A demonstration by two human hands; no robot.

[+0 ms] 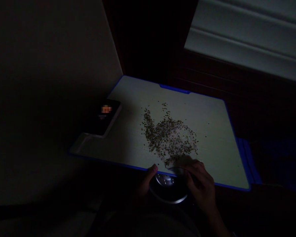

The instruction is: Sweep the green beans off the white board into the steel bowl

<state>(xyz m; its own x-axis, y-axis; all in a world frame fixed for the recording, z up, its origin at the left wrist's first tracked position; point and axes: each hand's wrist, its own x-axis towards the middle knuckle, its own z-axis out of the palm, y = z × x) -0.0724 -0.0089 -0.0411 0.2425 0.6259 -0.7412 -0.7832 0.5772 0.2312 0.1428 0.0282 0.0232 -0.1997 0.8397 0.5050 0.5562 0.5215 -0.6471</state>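
Observation:
A loose heap of small dark and pale grains [171,138] lies spread on a pale board with a blue rim [214,121]. Just below the board's near edge sits a shiny metal bowl [180,200], with a few grains inside. My left hand [146,181] grips the bowl's left side, its thumb up by the board's edge; the other fingers are lost in the dark. My right hand [201,184] is closed at the near side of the grains, above the bowl's right side. A thin, curved edge shows at its fingertips, too dark to name.
On the board's left side lies a dark phone [110,120] with a small lit patch on its screen. A pale wall [64,49] rises at the left. White slats [246,36] stand at the upper right, and blue cloth [248,161] lies beside the board's right edge.

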